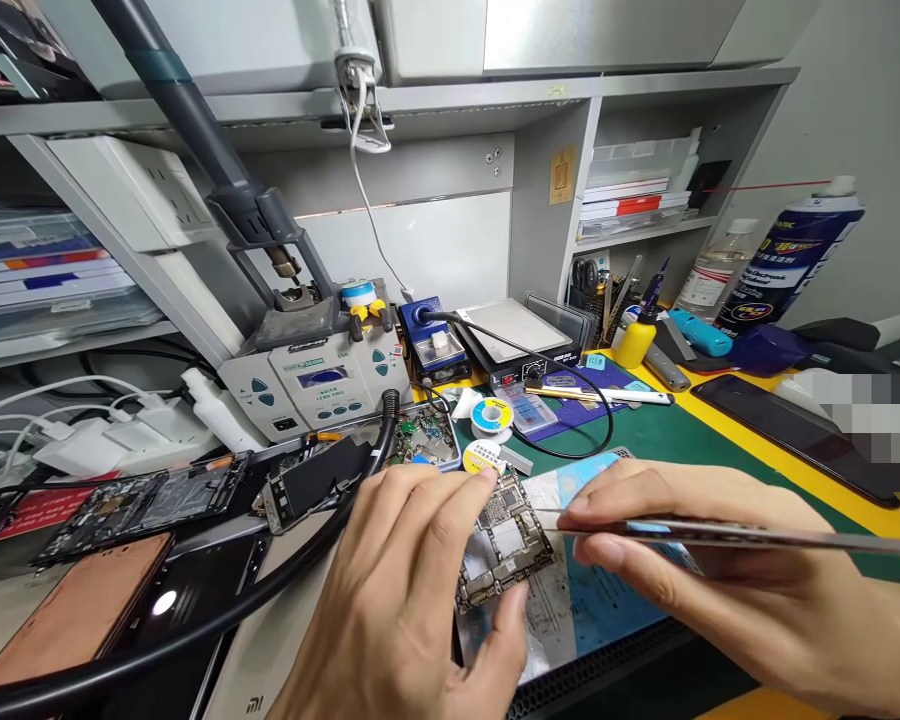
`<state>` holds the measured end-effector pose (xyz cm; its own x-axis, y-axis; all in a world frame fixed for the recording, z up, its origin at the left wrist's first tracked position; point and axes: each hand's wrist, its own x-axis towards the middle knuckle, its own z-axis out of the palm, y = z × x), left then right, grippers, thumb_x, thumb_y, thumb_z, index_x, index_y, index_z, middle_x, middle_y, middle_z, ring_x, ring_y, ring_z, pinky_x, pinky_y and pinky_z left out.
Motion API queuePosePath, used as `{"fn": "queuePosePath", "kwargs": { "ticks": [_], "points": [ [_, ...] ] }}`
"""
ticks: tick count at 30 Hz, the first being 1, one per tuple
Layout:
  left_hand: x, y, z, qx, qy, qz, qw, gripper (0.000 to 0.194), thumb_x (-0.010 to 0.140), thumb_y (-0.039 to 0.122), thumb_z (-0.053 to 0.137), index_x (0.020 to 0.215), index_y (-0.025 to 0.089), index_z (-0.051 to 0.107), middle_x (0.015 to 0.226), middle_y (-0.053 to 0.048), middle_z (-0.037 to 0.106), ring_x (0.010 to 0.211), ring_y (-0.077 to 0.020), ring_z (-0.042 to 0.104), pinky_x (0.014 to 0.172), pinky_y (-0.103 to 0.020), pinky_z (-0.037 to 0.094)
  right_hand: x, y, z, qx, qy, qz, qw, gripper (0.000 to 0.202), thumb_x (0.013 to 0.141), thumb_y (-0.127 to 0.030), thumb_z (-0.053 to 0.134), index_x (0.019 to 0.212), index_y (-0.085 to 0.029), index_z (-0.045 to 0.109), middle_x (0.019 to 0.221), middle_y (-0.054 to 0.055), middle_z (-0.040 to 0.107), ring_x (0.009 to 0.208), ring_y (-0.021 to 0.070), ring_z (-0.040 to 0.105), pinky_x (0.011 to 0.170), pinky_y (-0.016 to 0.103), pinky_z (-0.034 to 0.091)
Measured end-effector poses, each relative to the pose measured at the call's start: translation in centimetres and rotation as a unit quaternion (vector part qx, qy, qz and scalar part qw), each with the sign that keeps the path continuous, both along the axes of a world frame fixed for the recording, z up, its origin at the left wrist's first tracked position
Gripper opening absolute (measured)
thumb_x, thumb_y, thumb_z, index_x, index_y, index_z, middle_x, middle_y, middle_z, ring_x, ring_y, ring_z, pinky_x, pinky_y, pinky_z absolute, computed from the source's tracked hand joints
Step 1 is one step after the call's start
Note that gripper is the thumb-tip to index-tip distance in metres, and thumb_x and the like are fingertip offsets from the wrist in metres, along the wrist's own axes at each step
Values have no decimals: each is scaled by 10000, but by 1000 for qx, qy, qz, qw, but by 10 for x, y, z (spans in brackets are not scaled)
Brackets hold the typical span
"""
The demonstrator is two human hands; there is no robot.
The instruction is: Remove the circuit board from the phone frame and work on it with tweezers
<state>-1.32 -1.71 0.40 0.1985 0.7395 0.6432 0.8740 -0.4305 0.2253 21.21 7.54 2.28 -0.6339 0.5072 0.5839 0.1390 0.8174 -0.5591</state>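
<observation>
A small phone circuit board (523,535), packed with chips and metal shields, is gripped at its edges between the fingers and thumb of my left hand (409,590). It is held tilted above a blue and silver work pad (607,600). My right hand (690,560) pinches slim metal tweezers (735,537) lengthwise. Their fine tip points left and reaches the board's right edge; whether it touches cannot be made out. My left fingers cover the board's left side.
A soldering station (322,380) stands behind, its thick black hose (292,590) curving across the left. Phones and phone parts (150,510) lie at left. Solder spools (490,418), a yellow bottle (636,340), a spray can (791,260) and a black phone (787,430) sit beyond my hands.
</observation>
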Motion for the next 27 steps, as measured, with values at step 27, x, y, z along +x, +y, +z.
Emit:
{"fn": "queuePosePath", "kwargs": {
  "ticks": [27],
  "points": [
    [-1, 3, 2, -43, -35, -16, 998, 376, 882, 247, 612, 1250, 194, 558, 1051, -68, 662, 1004, -247, 603, 889, -433, 539, -2, -9, -7, -35, 98, 70, 992, 470, 766, -23, 695, 1106, -346, 719, 874, 3, 803, 881, 253, 796, 765, 260, 678]
  ]
}}
